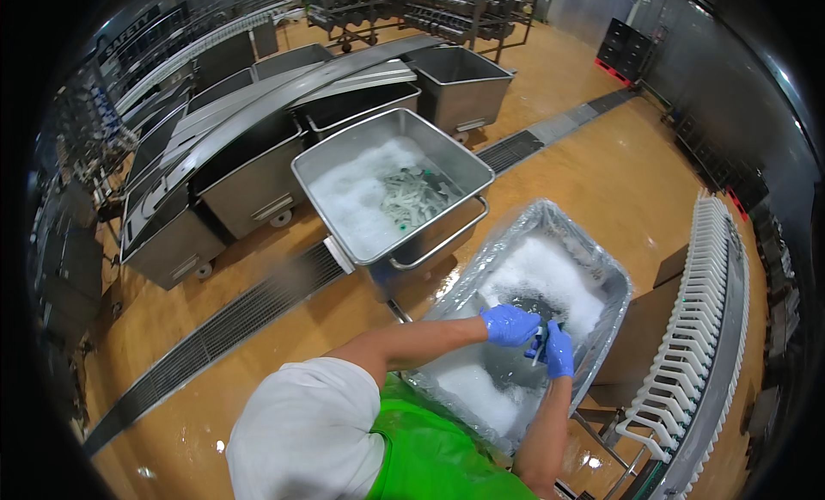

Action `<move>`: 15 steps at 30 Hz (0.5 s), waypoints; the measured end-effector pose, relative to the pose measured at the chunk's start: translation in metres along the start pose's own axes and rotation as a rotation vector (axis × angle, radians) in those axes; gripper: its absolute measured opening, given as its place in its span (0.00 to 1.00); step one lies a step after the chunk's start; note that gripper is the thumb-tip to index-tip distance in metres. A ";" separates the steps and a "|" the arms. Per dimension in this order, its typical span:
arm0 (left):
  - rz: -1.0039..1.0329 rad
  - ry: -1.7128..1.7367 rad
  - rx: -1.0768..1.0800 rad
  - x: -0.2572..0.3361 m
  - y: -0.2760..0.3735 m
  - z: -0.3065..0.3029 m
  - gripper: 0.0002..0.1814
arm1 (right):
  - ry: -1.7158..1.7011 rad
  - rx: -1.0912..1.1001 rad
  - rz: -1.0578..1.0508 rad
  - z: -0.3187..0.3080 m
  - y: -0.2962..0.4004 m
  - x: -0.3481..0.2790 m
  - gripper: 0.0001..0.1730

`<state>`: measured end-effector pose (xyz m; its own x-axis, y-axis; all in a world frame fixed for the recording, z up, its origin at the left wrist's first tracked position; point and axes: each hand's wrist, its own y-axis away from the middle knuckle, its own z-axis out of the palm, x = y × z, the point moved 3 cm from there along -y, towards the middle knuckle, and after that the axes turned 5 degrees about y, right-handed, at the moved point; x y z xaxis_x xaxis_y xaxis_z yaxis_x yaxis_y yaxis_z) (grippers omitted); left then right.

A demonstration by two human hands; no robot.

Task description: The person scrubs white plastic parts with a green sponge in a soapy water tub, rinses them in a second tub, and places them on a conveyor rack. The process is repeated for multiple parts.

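My left hand (509, 324), in a wet blue glove, has its fingers drawn together at a small white and dark part (539, 349). On the part's other side, my right hand (558, 353), gloved in the same blue, grips it. Fingers cover much of the part, so its exact kind is unclear. Both hands are over a large tub lined with clear plastic film (619, 287). White foam (541, 264) floats at its far and near ends, with greyish water (509, 368) between.
Beyond the tub stands a stainless-steel bin (445, 135) holding foam and pale plastic pieces (412, 197). At right runs a rack or conveyor of white angled arms (677, 371). Steel wheeled bins (251, 190) stand at left. A floor drain grate (213, 342) crosses the wet orange floor (271, 371).
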<state>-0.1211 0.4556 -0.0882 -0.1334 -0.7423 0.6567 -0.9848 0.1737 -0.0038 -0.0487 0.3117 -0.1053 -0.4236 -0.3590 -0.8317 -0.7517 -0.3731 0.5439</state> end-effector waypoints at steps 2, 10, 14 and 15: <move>0.028 0.011 -0.042 0.008 -0.007 0.002 0.19 | -0.291 -0.063 0.176 -0.012 -0.022 0.018 0.15; 0.129 0.152 -0.144 0.007 -0.041 -0.007 0.28 | -0.859 -0.108 0.069 -0.020 0.022 -0.029 0.16; 0.131 0.110 -0.185 0.025 -0.036 -0.014 0.31 | -0.566 -0.174 0.145 -0.035 0.005 -0.016 0.19; 0.123 0.092 -0.165 0.025 -0.036 -0.013 0.31 | -0.616 -0.145 0.103 -0.031 0.010 -0.026 0.19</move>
<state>-0.0880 0.4389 -0.0619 -0.2333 -0.6483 0.7248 -0.9290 0.3687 0.0307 -0.0294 0.2910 -0.0750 -0.7355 0.1423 -0.6624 -0.6338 -0.4900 0.5985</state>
